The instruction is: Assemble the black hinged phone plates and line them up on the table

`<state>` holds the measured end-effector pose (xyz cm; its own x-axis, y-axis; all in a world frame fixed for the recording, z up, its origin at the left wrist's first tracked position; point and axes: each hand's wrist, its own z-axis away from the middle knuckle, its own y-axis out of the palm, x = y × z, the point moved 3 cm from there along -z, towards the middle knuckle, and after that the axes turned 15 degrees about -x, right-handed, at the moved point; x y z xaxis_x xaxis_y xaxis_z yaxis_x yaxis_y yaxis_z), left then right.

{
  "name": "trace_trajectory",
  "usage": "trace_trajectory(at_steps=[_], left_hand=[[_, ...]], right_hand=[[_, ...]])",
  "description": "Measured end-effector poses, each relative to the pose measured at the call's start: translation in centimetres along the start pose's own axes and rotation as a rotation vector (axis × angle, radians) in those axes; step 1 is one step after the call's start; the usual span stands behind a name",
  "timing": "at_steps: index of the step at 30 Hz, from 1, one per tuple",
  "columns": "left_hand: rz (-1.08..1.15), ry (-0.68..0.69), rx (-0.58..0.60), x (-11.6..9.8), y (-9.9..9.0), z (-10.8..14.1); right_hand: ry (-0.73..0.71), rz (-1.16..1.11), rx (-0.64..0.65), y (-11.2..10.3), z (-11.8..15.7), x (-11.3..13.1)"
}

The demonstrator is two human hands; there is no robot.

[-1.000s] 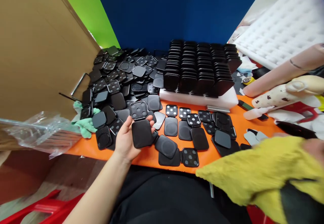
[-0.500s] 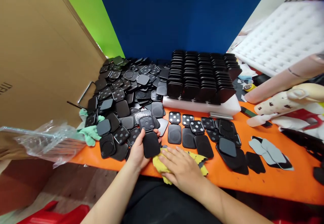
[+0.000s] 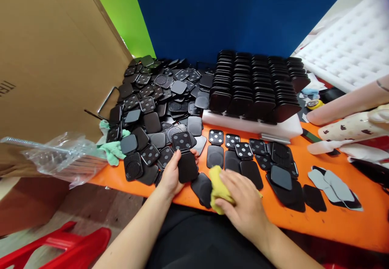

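My left hand [image 3: 174, 176] is closed around a black hinged case [image 3: 187, 167], opened out flat. Its upper leaf carries several grey dots, and its lower leaf is plain black. Bunched in my right hand [image 3: 243, 198] is a yellow cloth [image 3: 219, 190], raised a little to the right of that case. Below the cloth, at the table's front edge, lies another dark case [image 3: 202, 188]. Several opened cases with dotted leaves, such as this dotted case [image 3: 243, 150], lie just beyond my right hand.
A heap of black cases [image 3: 158, 95] fills the table's left side. Rows of upright black plates [image 3: 255, 86] stand on a white foam block [image 3: 252, 126]. Grey pads [image 3: 337, 186] lie at right. A green cloth [image 3: 112, 149] and a plastic bag [image 3: 67, 159] sit at left.
My right hand has lifted the yellow cloth off the table edge and moved right, gathering it up. A dark case beneath is now uncovered. My left hand keeps hold of the hinged case.
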<state>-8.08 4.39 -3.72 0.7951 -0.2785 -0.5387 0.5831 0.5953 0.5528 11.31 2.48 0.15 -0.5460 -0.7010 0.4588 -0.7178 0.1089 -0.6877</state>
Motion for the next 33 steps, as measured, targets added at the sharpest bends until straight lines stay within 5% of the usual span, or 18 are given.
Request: trace_trajectory(at_steps=[4, 9, 13, 19, 25, 29, 33], left_hand=[[-0.024, 0.048, -0.011, 0.0, 0.0, -0.1], [-0.057, 0.175, -0.019, 0.1, -0.2, 0.0], [-0.099, 0.256, -0.016, 0.3, -0.3, 0.1], [-0.173, 0.283, -0.024, 0.2, -0.3, 0.2], [-0.230, 0.271, -0.029, 0.1, 0.0, 0.3], [-0.244, 0.258, -0.037, 0.0, 0.4, 0.5], [-0.260, 0.216, -0.094, -0.1, 0.7, 0.6]], right_hand=[[-0.163, 0.119, 0.228, 3.2, 1.5, 0.4], [-0.427, -0.021, 0.070, 3.5, 2.6, 1.2], [-0.508, -0.135, 0.092, 1.7, 2.9, 2.0], [-0.364, -0.017, 0.003, -0.9, 3.8, 1.3], [-0.044, 0.284, 0.165, 1.2, 3.5, 1.0], [-0.013, 0.213, 0.202, 2.1, 2.2, 1.5], [-0.016, 0.111, 0.095, 0.5, 0.8, 1.4]])
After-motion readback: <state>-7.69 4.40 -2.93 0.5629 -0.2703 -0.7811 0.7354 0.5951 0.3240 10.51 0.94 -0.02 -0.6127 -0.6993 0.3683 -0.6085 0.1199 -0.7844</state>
